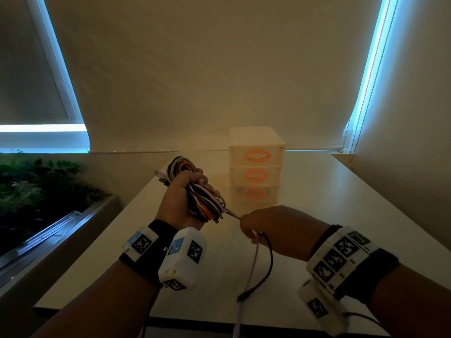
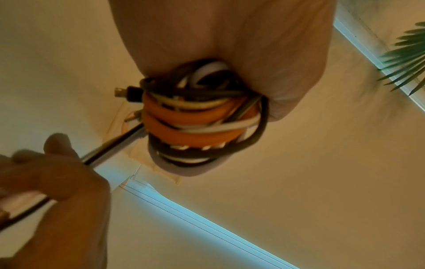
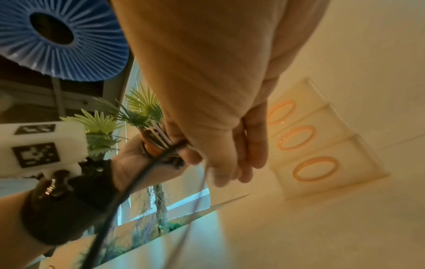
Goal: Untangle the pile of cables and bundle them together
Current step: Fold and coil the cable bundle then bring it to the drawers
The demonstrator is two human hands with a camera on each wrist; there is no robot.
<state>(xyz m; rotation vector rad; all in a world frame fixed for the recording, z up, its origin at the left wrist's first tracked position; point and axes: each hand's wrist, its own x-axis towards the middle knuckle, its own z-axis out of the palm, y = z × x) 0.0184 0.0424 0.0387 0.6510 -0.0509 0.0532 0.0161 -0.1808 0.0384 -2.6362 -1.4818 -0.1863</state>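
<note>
Holding the bundle of cables (image 1: 195,191) up above the white table (image 1: 317,203), your left hand (image 1: 180,203) has its fingers curled tight around the middle. The bundle is a coil of orange, black, white and pale pink cables, and loops stick out above and below your fist. A plug end (image 2: 125,92) pokes out of the coil on one side.

From the bottom of the bundle 2 loose cables (image 1: 258,262) run across to your right hand (image 1: 275,230). One is black and one is pale pink. Your right hand pinches them in its curled fingers, close to the bundle. Past that hand the 2 cables hang down toward the near edge of the table.

Behind your hands, a small box with 3 drawers (image 1: 256,167) stands on the table. Each drawer has an orange ring handle. Green plants (image 1: 36,186) grow on the left, beside the table.
</note>
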